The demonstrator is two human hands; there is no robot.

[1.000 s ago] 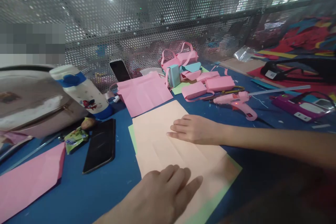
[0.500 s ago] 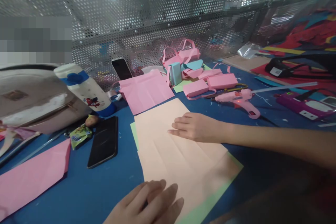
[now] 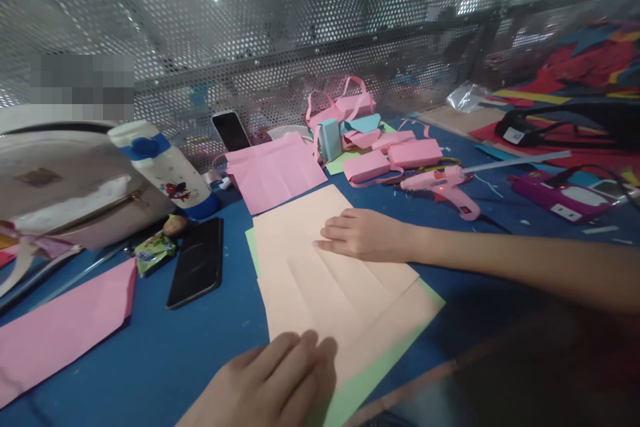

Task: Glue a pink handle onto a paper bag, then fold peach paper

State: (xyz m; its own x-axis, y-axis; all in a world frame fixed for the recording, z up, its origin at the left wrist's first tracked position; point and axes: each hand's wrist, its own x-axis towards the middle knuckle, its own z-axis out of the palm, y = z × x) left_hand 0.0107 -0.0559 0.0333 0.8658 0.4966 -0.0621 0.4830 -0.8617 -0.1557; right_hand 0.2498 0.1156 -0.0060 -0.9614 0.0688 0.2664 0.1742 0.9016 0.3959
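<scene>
A creased peach paper sheet (image 3: pixel 320 280) lies on the blue table (image 3: pixel 210 347), with a light green sheet (image 3: pixel 365 383) showing under its near and left edges. My right hand (image 3: pixel 363 235) rests flat on the upper part of the peach sheet, fingers stretched out and pointing left. My left hand (image 3: pixel 273 383) presses flat on the sheet's near corner, fingers together and extended. Neither hand holds anything.
A black phone (image 3: pixel 196 262), a candy wrapper (image 3: pixel 154 251), a white and blue bottle (image 3: pixel 163 170) and a grey bag (image 3: pixel 65 187) lie left. Pink sheets (image 3: pixel 273 170) (image 3: pixel 60 330), folded pink paper boxes (image 3: pixel 395 157) and a pink glue gun (image 3: pixel 445 187) sit behind. A perforated metal wall (image 3: pixel 300 27) backs the table.
My left hand slid back toward me along the peach sheet to its near corner and its thumb closed in. My right hand stayed flat on the sheet. The view shifted slightly.
</scene>
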